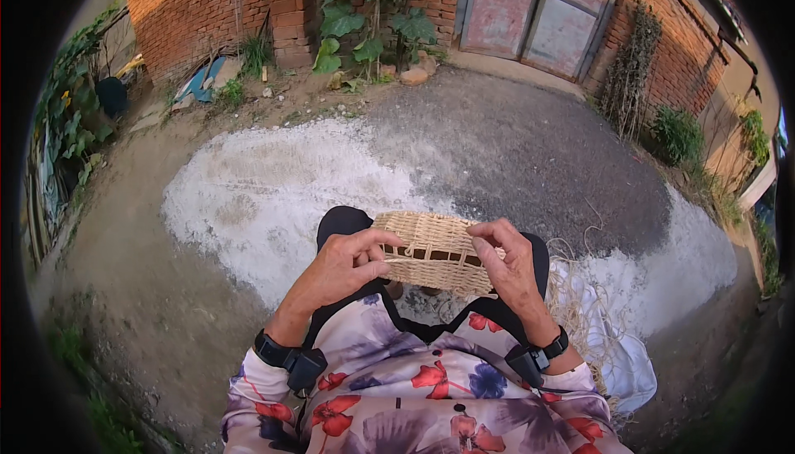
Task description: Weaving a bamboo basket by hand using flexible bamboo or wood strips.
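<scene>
A pale woven piece, made of straw-like cord, lies across my lap between my knees. Through its middle runs an open gap crossed by a few upright strands. My left hand has its left end pinched between thumb and fingers. At the opposite end, my right hand grips the edge, thumb and index finger close together near the gap. The fingertips of both hands are partly hidden by the weave and the hands themselves. A black band sits on each wrist.
To my right, loose pale cord strands lie tangled over a white sack. Ahead are a double metal door, a brick wall and a leafy climbing plant. White and dark grey patches mark the ground.
</scene>
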`<state>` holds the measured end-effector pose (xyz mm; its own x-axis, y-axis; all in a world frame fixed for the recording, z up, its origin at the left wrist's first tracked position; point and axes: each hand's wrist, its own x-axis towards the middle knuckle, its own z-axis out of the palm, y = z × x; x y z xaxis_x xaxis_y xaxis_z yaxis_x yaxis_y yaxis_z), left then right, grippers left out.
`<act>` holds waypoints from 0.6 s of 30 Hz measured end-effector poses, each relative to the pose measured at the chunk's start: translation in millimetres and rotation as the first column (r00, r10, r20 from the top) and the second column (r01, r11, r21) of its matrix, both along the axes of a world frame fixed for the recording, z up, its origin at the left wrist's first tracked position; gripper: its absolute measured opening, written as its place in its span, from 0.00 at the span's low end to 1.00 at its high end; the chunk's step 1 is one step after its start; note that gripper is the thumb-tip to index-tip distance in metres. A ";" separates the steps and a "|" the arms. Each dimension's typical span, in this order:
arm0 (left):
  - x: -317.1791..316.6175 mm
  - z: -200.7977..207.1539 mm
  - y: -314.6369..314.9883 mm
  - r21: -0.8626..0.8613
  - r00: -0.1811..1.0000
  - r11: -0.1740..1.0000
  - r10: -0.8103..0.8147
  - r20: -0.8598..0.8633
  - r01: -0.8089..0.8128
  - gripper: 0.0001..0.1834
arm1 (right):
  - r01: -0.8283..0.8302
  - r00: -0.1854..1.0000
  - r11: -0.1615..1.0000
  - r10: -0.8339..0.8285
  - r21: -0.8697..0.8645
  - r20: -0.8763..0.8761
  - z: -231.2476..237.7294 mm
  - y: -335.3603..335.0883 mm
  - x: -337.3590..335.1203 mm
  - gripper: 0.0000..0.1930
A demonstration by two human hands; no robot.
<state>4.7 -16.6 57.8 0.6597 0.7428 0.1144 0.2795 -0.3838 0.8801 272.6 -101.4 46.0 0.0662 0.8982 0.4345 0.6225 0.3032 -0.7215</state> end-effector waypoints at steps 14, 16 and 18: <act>61.7 -47.7 -50.4 0.188 0.769 0.771 -0.631 0.103 0.608 0.09 | -0.432 0.257 0.900 0.067 -0.052 -0.964 14.7 -8.7 11.5 0.16; 54.6 -64.0 -47.5 0.057 0.784 0.788 -0.616 0.079 0.613 0.09 | -0.228 0.283 0.973 0.032 -0.034 -0.959 24.0 -11.9 40.0 0.15; 46.5 -79.1 -49.9 -0.081 0.805 0.801 -0.591 0.046 0.593 0.09 | -0.097 0.328 0.995 0.028 -0.004 -0.944 23.1 -13.4 77.3 0.15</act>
<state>51.2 -66.5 -21.3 0.9729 0.2155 0.0844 0.0068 -0.3910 0.9203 349.9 -114.8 69.1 0.3427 0.9363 0.0767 -0.5035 0.2521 -0.8264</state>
